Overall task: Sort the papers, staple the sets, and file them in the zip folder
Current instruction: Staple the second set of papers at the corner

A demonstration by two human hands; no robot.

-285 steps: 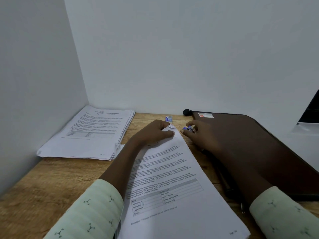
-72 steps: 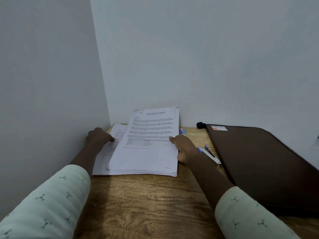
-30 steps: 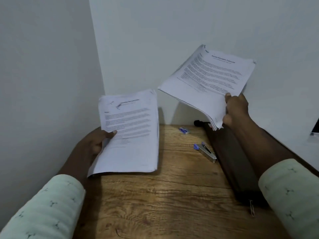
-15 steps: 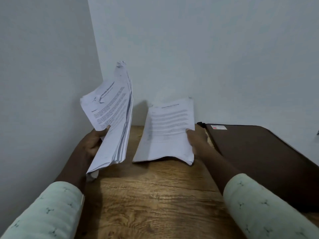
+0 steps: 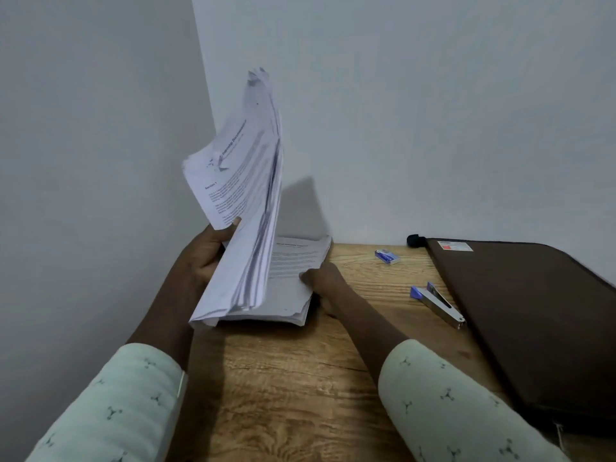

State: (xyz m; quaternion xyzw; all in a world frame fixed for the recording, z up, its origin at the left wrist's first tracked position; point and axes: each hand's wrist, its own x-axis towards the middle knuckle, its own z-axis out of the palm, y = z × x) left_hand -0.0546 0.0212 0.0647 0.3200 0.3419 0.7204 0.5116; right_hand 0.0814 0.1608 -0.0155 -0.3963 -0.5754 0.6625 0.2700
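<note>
Desk, papers between both hands

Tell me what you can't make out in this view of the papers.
Head view:
Flat stack: left part hidden behind the raised stack in the left hand.
Right hand: grip or touch unclear, stack hides fingers.
Zip folder: cut off by the right edge.
Printed text: blurred, too small.

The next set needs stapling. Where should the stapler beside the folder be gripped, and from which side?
Likely across the silver body of the stapler, near its middle, coming from above on its left. It lies flat and diagonal, its near end almost against the zip folder, so the open table side leaves fingers more room. The right hand is closer.
</note>
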